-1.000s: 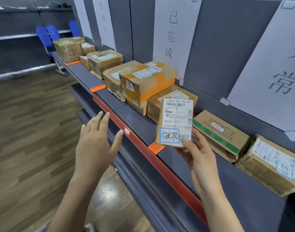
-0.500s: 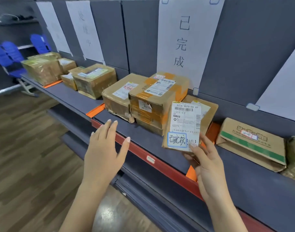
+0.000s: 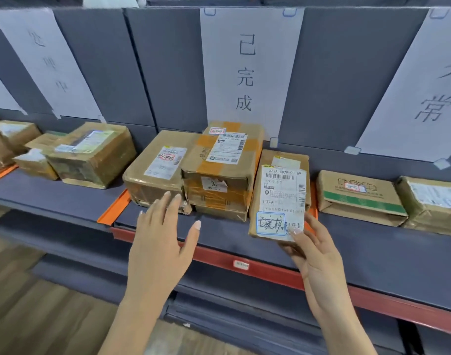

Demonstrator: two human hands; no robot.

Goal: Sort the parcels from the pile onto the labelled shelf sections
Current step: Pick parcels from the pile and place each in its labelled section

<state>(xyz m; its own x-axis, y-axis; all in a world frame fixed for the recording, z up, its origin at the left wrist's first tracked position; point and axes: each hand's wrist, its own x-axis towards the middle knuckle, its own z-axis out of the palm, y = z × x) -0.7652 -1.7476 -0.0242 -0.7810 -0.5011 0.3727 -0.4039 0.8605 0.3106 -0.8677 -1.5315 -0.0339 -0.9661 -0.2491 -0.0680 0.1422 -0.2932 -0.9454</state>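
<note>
Right hand [image 3: 319,257]: grip pinches flat brown cardboard parcel [image 3: 278,198], white label facing up, over grey metal shelf [image 3: 232,242];
Left hand [image 3: 160,247]: grip slack, fingers spread, holding nothing

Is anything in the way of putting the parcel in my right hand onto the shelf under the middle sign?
Nothing visible blocks it. The parcel in the right hand is at the shelf's bare front strip; boxes fill the back, behind and left of it.
</note>
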